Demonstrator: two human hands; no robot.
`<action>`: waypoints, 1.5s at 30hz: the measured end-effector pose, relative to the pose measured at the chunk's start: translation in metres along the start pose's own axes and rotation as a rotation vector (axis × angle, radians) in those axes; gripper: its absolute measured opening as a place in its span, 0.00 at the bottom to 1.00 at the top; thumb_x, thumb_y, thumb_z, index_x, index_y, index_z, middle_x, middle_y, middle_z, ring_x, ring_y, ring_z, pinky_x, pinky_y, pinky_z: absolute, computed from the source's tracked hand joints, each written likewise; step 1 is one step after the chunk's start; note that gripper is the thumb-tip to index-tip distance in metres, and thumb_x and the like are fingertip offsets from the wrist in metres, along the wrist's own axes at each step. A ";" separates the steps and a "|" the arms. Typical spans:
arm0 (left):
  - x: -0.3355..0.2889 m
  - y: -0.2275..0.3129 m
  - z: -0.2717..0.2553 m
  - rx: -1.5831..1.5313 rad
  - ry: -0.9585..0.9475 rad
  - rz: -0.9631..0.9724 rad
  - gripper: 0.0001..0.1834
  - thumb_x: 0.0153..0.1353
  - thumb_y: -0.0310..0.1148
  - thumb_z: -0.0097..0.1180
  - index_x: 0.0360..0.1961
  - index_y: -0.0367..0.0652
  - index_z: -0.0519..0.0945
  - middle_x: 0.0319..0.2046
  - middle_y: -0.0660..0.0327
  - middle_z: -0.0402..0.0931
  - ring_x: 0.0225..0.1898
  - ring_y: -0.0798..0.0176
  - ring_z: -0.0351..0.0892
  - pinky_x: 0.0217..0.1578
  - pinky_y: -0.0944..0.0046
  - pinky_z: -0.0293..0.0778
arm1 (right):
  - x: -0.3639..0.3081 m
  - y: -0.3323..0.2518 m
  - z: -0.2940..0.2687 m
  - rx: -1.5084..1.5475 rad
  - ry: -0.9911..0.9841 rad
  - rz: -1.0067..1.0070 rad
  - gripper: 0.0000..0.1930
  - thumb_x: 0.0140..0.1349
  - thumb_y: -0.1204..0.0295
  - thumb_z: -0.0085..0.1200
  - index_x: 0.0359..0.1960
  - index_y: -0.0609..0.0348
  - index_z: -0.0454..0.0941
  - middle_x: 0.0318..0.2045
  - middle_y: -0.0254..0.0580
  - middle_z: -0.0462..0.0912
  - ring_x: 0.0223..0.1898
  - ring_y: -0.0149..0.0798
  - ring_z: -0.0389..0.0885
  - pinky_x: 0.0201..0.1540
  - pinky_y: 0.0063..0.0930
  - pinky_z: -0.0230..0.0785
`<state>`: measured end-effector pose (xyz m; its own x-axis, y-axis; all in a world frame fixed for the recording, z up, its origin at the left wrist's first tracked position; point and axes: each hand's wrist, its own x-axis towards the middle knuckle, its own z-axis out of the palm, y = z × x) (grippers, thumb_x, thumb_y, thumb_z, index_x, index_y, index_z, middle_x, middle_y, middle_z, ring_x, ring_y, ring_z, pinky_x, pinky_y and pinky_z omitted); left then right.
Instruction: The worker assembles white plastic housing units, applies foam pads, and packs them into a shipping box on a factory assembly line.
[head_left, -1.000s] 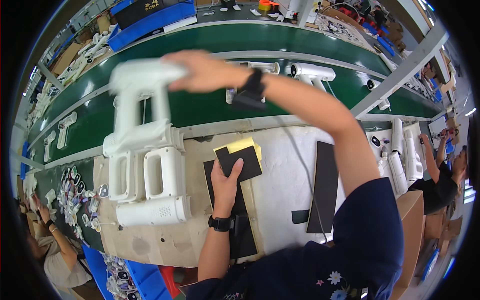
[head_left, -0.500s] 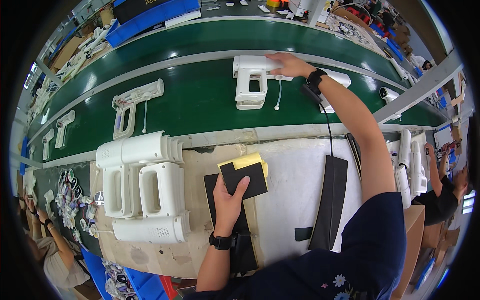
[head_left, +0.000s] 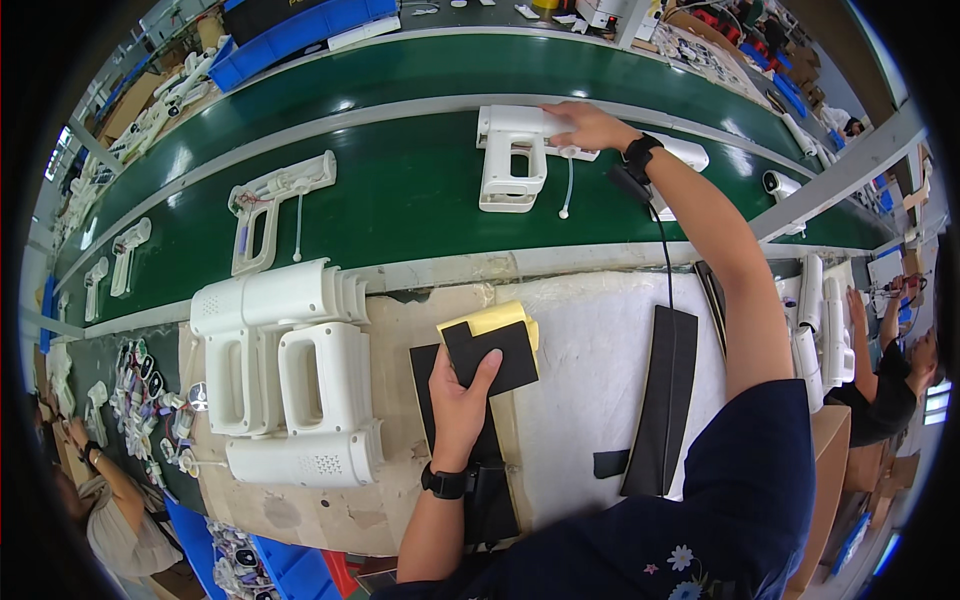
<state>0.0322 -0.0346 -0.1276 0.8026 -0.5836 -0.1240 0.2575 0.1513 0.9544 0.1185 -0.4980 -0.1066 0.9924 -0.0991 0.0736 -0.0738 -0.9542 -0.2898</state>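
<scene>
My left hand [head_left: 462, 405] is closed on black foam pads [head_left: 492, 362] with yellow backing paper [head_left: 503, 318], its thumb pressed on top. Under that hand a longer black foam strip [head_left: 425, 392] lies on the table. My right arm reaches across to the green conveyor belt [head_left: 385, 190]. There my right hand [head_left: 590, 130] grips the top of a white handle-shaped plastic housing [head_left: 510, 125], with a thin pale tube [head_left: 570, 190] hanging beside it. Part of its fingers is hidden. Another white housing [head_left: 682, 152] lies partly behind my right wrist.
White housing shells [head_left: 270, 300] are stacked at the table's left. An opened housing with wires [head_left: 262, 205] rides the belt. A black foam strip [head_left: 660, 400] and a small black piece [head_left: 608, 464] lie on the right. A grey metal post [head_left: 840, 180] slants beside my right arm. Co-workers sit either side.
My right hand and the housing under it have shifted slightly right and away from me. The opened housing on the belt has also drifted a little right. My left hand keeps its hold.
</scene>
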 end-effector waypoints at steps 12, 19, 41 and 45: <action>-0.001 0.000 0.004 0.010 -0.007 -0.006 0.20 0.63 0.26 0.61 0.54 0.34 0.71 0.47 0.59 0.79 0.47 0.69 0.77 0.51 0.68 0.72 | -0.030 0.011 0.028 -0.155 0.101 0.028 0.38 0.60 0.57 0.59 0.70 0.55 0.59 0.64 0.57 0.68 0.61 0.54 0.71 0.65 0.41 0.60; -0.002 -0.002 0.001 0.022 0.048 0.005 0.19 0.63 0.28 0.61 0.53 0.33 0.71 0.47 0.59 0.79 0.47 0.69 0.76 0.51 0.69 0.71 | 0.029 -0.010 -0.019 0.238 -0.303 0.325 0.30 0.69 0.47 0.43 0.57 0.61 0.76 0.52 0.62 0.78 0.56 0.60 0.75 0.63 0.42 0.62; -0.003 0.001 0.005 0.076 -0.010 0.041 0.17 0.64 0.29 0.61 0.51 0.33 0.74 0.45 0.60 0.80 0.46 0.70 0.77 0.50 0.69 0.71 | -0.013 -0.052 0.010 -0.555 0.697 -0.107 0.11 0.64 0.73 0.46 0.44 0.64 0.77 0.40 0.53 0.80 0.43 0.54 0.80 0.49 0.46 0.71; -0.009 0.006 0.008 0.044 -0.035 0.032 0.16 0.64 0.29 0.61 0.50 0.33 0.75 0.45 0.60 0.80 0.45 0.69 0.77 0.49 0.69 0.72 | -0.086 -0.187 0.008 0.347 0.197 -0.348 0.12 0.68 0.67 0.51 0.48 0.58 0.78 0.38 0.45 0.79 0.42 0.47 0.80 0.45 0.37 0.73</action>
<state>0.0226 -0.0344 -0.1184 0.7902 -0.6070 -0.0847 0.2076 0.1350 0.9689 0.0476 -0.3084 -0.0662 0.9126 0.1240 0.3896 0.3268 -0.7938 -0.5129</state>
